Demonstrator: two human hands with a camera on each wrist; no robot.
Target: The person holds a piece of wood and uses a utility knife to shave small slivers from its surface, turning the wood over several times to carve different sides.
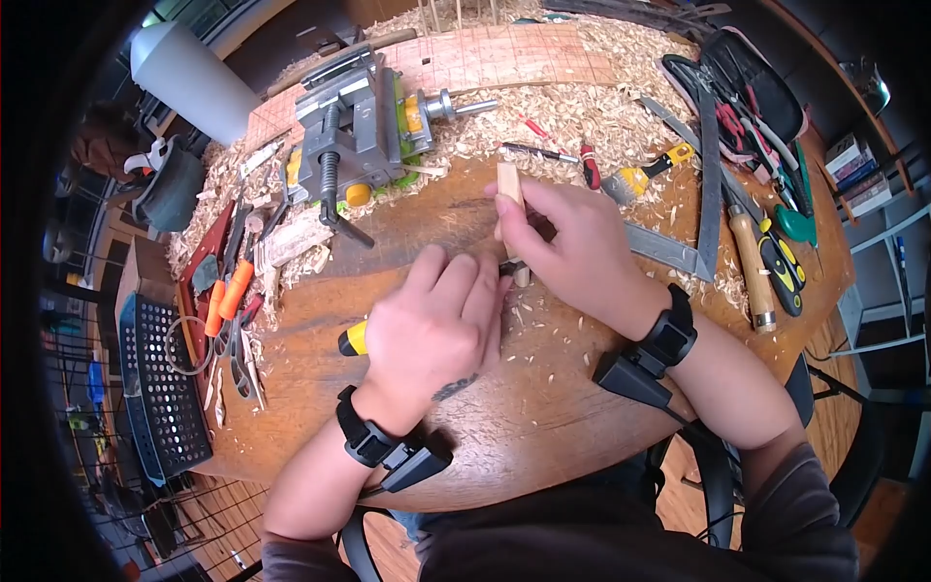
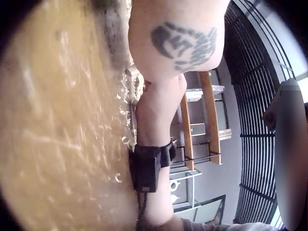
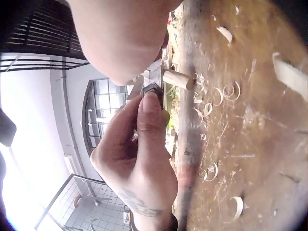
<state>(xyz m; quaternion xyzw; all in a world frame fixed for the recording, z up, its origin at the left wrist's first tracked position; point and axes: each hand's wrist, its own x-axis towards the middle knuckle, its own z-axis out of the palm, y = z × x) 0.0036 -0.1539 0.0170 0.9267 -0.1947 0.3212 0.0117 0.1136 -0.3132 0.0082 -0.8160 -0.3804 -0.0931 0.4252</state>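
Observation:
A pale wooden stick (image 1: 509, 181) stands nearly upright in my right hand (image 1: 587, 242), pinched between thumb and fingers. Its lower end (image 1: 523, 276) shows below the hands. My left hand (image 1: 427, 325) grips a tool whose yellow and black handle (image 1: 356, 339) juts out on the left. In the right wrist view, the left hand (image 3: 144, 149) has its thumb on a dark part beside a grey metal blade (image 3: 155, 72), which meets the stick (image 3: 177, 79); my right hand (image 3: 127, 38) is above. The left wrist view shows my left hand's tattooed side (image 2: 178, 43), its fingers hidden.
A metal vise (image 1: 354, 136) stands among wood shavings (image 1: 572, 107) at the back. To the right lie a metal square (image 1: 669, 250), a yellow scraper (image 1: 650, 175), a wooden-handled tool (image 1: 752, 257) and a tool case (image 1: 756, 82). At left are orange-handled tools (image 1: 230, 296) and a black basket (image 1: 165, 398).

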